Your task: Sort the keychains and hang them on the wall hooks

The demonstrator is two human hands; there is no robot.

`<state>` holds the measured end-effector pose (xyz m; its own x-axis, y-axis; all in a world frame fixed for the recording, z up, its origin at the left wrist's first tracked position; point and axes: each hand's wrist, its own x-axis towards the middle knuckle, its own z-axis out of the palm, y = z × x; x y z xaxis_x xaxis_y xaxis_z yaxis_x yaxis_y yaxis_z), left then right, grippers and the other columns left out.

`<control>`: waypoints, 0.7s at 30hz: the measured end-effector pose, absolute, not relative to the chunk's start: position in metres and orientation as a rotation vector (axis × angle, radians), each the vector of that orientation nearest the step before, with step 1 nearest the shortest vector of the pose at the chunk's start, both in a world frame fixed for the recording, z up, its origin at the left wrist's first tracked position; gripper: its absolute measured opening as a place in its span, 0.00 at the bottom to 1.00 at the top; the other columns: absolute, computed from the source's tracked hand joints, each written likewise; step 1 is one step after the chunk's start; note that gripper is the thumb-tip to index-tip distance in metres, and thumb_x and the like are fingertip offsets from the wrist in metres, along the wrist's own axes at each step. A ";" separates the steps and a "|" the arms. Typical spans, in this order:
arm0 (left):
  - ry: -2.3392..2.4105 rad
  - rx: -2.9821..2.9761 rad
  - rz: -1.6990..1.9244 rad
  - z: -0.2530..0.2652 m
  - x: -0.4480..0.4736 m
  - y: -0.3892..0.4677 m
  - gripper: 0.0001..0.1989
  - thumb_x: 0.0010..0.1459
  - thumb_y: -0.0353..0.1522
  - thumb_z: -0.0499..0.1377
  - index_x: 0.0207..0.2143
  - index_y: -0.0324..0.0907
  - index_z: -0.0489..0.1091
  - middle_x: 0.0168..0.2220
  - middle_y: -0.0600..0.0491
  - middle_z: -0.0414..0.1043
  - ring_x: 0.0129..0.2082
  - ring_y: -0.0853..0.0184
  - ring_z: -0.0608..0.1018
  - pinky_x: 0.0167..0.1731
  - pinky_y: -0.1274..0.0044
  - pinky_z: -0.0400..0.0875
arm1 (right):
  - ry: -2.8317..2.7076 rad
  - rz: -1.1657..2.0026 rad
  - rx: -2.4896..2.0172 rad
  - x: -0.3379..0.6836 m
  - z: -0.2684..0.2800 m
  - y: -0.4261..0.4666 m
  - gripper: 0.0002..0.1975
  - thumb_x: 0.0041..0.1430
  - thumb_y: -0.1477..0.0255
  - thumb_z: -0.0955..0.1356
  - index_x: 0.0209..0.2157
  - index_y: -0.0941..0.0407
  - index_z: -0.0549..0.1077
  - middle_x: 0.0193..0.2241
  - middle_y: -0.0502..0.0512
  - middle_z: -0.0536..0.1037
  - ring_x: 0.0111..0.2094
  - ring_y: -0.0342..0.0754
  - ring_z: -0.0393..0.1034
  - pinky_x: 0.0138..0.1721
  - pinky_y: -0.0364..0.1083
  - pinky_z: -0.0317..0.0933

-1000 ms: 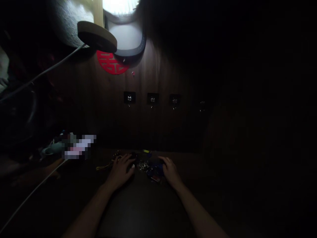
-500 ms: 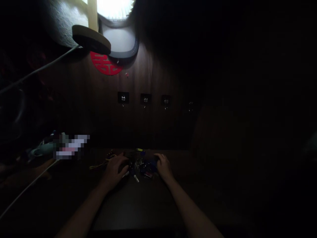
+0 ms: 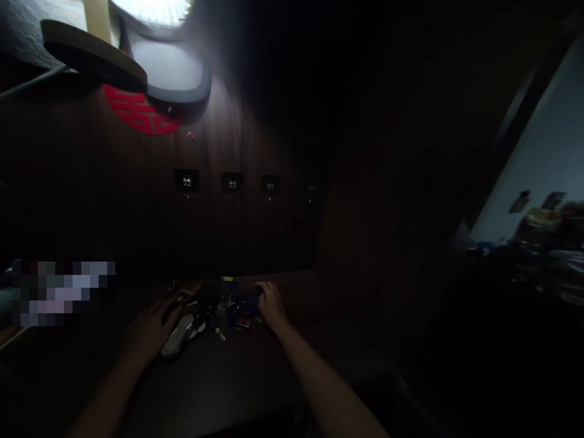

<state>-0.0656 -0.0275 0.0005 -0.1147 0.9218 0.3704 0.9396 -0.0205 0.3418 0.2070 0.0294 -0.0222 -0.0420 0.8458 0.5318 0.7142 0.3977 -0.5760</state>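
Observation:
A jumble of small dark, blue and shiny items [image 3: 225, 309] lies on the dark table, too dim to name one by one. My left hand [image 3: 148, 328] is to the left of it, fingers stretched and thumb apart, holding nothing that I can see. Close beside its thumb is a long, pale grey object with rounded ends [image 3: 177, 336]. At the right edge of the pile rests my right hand [image 3: 272, 307], its fingers loosely bent and apart, next to the blue items. A small yellow-green piece [image 3: 227, 279] sits at the back of the heap.
Dark wooden panelling [image 3: 246, 237] with a row of small black fittings [image 3: 232, 183] rises behind the table. Above hang a lit lamp [image 3: 157, 9] and a red cut-out ornament [image 3: 146, 115]. A pixelated pale object [image 3: 68, 295] is at left. Blurred clutter [image 3: 547, 243] shows far right.
The view has swung to the right. My left hand has drawn away from the pile, leaving the pale grey object in sight. My right hand stays at the pile's right edge.

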 end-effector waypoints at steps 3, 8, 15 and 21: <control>-2.166 -2.131 -0.927 -0.003 -0.063 -0.023 0.26 0.57 0.45 0.43 0.51 0.43 0.65 0.47 0.48 0.72 0.44 0.58 0.75 0.40 0.72 0.70 | -1.780 0.199 -1.336 0.207 -0.023 0.030 0.23 0.47 0.86 0.57 0.41 0.54 0.71 0.38 0.54 0.73 0.43 0.47 0.64 0.47 0.45 0.57; -2.114 -2.097 -1.053 -0.001 -0.060 -0.024 0.21 0.56 0.43 0.44 0.42 0.45 0.71 0.40 0.51 0.76 0.39 0.61 0.77 0.38 0.73 0.70 | -1.761 0.196 -1.320 0.208 -0.025 0.032 0.23 0.47 0.86 0.57 0.40 0.54 0.72 0.37 0.55 0.73 0.43 0.47 0.65 0.47 0.46 0.58; -1.683 -2.218 -0.965 -0.003 -0.040 -0.027 0.20 0.55 0.42 0.49 0.46 0.47 0.69 0.50 0.50 0.69 0.51 0.60 0.69 0.50 0.66 0.61 | -1.756 0.194 -1.279 0.208 -0.027 0.035 0.23 0.47 0.85 0.57 0.40 0.53 0.72 0.37 0.55 0.74 0.43 0.48 0.65 0.47 0.47 0.58; -1.711 -2.470 -0.737 -0.002 -0.023 -0.034 0.17 0.56 0.43 0.49 0.44 0.50 0.70 0.50 0.52 0.69 0.50 0.60 0.69 0.50 0.64 0.61 | -1.787 0.196 -1.260 0.208 -0.027 0.036 0.22 0.47 0.85 0.57 0.40 0.54 0.72 0.37 0.55 0.74 0.42 0.48 0.66 0.47 0.47 0.59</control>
